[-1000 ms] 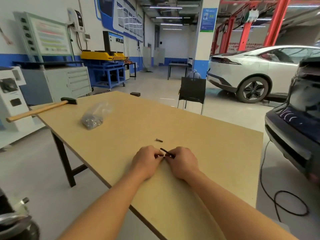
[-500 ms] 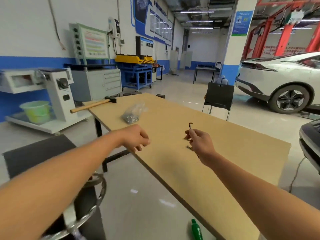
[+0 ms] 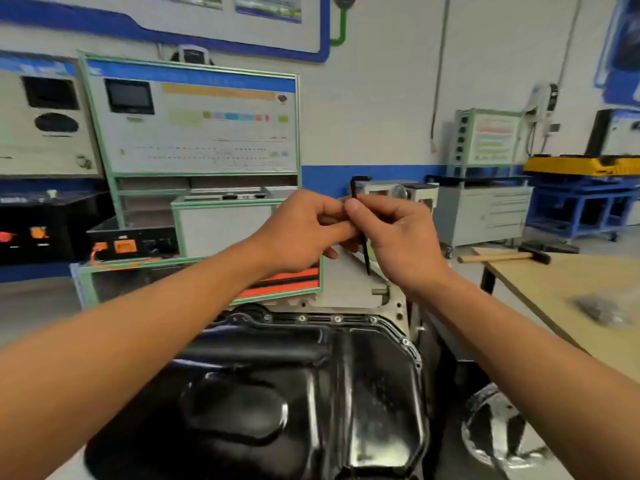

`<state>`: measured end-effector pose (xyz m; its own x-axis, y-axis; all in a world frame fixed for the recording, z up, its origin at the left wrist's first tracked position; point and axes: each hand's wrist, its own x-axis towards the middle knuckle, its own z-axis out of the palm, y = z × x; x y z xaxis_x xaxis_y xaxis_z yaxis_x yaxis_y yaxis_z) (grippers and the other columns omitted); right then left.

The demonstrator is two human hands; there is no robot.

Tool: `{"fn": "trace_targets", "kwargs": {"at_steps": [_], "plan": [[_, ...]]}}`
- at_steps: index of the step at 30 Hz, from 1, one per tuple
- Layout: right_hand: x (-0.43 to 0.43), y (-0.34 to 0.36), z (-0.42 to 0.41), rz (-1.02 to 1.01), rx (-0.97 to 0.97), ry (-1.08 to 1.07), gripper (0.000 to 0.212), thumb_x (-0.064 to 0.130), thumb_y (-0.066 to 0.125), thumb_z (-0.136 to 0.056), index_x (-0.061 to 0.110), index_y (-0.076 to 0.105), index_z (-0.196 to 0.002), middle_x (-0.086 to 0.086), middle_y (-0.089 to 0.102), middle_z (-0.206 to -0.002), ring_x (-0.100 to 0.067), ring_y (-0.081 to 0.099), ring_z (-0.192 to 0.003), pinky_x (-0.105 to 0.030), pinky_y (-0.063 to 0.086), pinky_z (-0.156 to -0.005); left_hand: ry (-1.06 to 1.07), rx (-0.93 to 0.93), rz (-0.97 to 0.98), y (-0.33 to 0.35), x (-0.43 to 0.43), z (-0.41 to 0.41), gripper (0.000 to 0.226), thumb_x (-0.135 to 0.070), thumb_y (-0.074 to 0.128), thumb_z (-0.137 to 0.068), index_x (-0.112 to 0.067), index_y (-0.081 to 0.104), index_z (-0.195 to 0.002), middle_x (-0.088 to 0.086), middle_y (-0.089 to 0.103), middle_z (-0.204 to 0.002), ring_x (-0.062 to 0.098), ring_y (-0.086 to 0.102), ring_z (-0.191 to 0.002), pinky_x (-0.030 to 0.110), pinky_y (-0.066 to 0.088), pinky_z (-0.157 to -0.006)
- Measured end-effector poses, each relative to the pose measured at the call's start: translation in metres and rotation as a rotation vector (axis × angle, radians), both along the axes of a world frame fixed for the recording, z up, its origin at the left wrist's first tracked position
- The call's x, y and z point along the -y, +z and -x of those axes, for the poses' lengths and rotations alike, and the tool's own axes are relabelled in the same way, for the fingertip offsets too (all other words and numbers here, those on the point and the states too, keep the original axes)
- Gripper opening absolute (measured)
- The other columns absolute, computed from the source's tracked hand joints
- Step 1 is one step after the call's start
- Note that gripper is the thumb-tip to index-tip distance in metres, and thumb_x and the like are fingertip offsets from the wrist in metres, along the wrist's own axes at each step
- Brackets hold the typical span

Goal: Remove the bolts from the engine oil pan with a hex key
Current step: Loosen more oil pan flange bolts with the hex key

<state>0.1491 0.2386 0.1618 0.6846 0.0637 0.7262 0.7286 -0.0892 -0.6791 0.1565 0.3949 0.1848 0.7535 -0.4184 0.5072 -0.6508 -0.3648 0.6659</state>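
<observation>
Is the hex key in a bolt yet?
No, the left hand and right hand hold the hex key clear of the oil pan.

This is an automotive training workshop. A black engine oil pan (image 3: 311, 393) sits upturned in the foreground, with bolts (image 3: 337, 319) spaced along its rim. Against the white wall with its blue band (image 3: 381, 174) stand green-framed instruction panels (image 3: 194, 123) carrying screens and coloured diagrams. Further right are a grey drawer cabinet (image 3: 485, 213) and a blue steel trolley (image 3: 581, 206) with a yellow top. A wooden-handled hammer (image 3: 502, 257) lies on the plain board table (image 3: 571, 282), near a blurred bag of small parts (image 3: 602, 308).
</observation>
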Motion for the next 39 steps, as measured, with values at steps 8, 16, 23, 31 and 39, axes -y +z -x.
{"fn": "trace_targets", "kwargs": {"at_steps": [8,16,23,31,39], "plan": [[-0.126,-0.027,-0.041,0.205,0.223,0.000,0.010,0.009,0.072,-0.090,0.016,0.073,-0.083,0.002,0.065,-0.072,-0.006,0.057,-0.070,-0.017,0.044,-0.068,0.208,0.055,-0.049,-0.041,-0.133,-0.015,0.009,-0.009,0.066,-0.090,-0.004,0.074,-0.090,0.025,0.070,-0.086,0.018,0.062,-0.074,0.053,0.053,-0.079],[-0.145,-0.071,-0.075,0.257,0.212,-0.004,0.021,0.015,0.070,-0.092,0.012,0.069,-0.071,-0.003,0.063,-0.067,-0.019,0.059,-0.065,-0.036,0.046,-0.060,0.227,-0.003,0.034,-0.096,-0.148,-0.038,0.017,-0.009,0.063,-0.093,-0.023,0.073,-0.090,-0.011,0.075,-0.080,0.010,0.071,-0.077,0.026,0.055,-0.068],[-0.151,-0.079,-0.079,0.390,0.201,0.100,0.019,0.018,0.066,-0.095,0.009,0.075,-0.081,-0.005,0.063,-0.069,-0.019,0.059,-0.065,-0.026,0.044,-0.059,0.164,-0.086,0.122,-0.108,-0.164,-0.034,0.020,-0.006,0.067,-0.091,-0.024,0.076,-0.093,-0.006,0.076,-0.078,0.006,0.071,-0.076,0.017,0.052,-0.065],[-0.151,-0.083,-0.073,0.357,0.159,0.189,0.025,0.029,0.063,-0.092,0.010,0.078,-0.084,-0.010,0.070,-0.079,-0.026,0.067,-0.076,-0.047,0.050,-0.071,0.201,0.000,0.066,-0.112,-0.170,-0.032,0.010,-0.015,0.070,-0.090,-0.021,0.079,-0.089,-0.009,0.075,-0.074,0.000,0.062,-0.066,0.017,0.050,-0.066],[-0.149,-0.084,-0.070,0.343,0.123,0.199,0.020,0.020,0.067,-0.093,0.007,0.078,-0.085,-0.013,0.069,-0.079,-0.028,0.066,-0.075,-0.048,0.050,-0.071,0.215,-0.037,0.028,-0.112,-0.171,-0.029,0.013,-0.015,0.069,-0.091,-0.017,0.079,-0.100,-0.004,0.078,-0.088,0.012,0.073,-0.087,0.032,0.057,-0.082]]}}
